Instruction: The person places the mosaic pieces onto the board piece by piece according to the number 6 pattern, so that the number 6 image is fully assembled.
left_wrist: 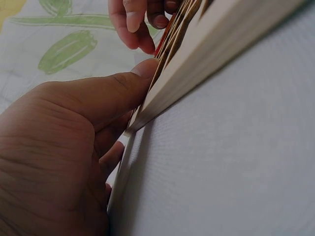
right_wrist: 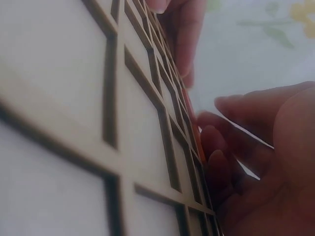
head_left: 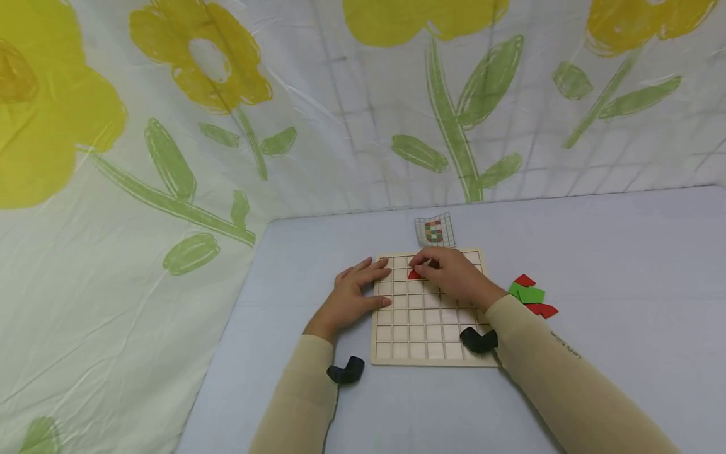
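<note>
In the head view a light wooden grid board [head_left: 401,332] lies flat on the table, divided into square cells. My left hand [head_left: 353,297] rests on its left edge, fingers spread and thumb straight over the cells. Seen from the left wrist, that thumb [left_wrist: 115,91] lies against the board's rim. Toward the board's upper part, my right hand [head_left: 456,275] pinches a small red tile [head_left: 413,275] at a cell, its fingers partly covering it. The right wrist view shows the fingertips right at a thin red edge [right_wrist: 189,104] on the grid.
Several loose red and green tiles [head_left: 530,295] lie partly overlapping to the right of the board, near the right forearm. Behind the board is a gridded pattern card [head_left: 435,231]. A white cloth with yellow flowers [head_left: 340,157] hangs along the back and left.
</note>
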`<action>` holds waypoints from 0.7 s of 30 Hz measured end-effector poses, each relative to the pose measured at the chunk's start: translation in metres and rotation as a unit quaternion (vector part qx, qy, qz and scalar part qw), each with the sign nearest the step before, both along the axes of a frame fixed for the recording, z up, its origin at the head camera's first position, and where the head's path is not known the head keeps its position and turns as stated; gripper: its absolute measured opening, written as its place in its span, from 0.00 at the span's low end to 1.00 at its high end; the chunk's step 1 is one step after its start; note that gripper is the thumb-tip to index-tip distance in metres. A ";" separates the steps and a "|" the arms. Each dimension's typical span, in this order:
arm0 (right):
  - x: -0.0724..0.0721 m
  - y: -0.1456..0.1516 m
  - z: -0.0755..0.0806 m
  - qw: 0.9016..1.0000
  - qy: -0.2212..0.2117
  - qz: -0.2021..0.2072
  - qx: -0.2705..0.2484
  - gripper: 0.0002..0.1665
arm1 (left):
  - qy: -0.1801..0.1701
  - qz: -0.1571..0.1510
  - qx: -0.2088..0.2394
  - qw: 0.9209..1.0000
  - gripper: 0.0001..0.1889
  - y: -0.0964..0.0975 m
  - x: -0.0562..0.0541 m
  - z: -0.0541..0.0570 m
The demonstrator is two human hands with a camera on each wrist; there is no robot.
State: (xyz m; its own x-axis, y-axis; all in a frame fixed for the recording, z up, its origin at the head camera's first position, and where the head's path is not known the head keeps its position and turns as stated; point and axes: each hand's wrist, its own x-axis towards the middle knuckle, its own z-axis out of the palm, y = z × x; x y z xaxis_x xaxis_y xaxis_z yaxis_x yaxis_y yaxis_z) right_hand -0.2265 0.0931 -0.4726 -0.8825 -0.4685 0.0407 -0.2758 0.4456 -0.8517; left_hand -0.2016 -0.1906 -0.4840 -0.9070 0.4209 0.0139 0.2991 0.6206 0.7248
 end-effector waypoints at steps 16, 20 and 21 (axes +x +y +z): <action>-0.001 0.000 0.000 0.999 0.003 0.002 -0.033 0.20 | -0.002 0.001 0.001 1.000 0.35 0.001 0.001 0.001; -0.001 0.000 0.002 0.999 0.002 -0.001 -0.051 0.25 | -0.004 0.003 -0.001 1.000 0.35 0.001 0.001 0.001; -0.001 0.000 0.003 0.998 0.000 -0.002 -0.057 0.25 | -0.004 0.003 -0.001 1.000 0.35 0.001 0.001 0.000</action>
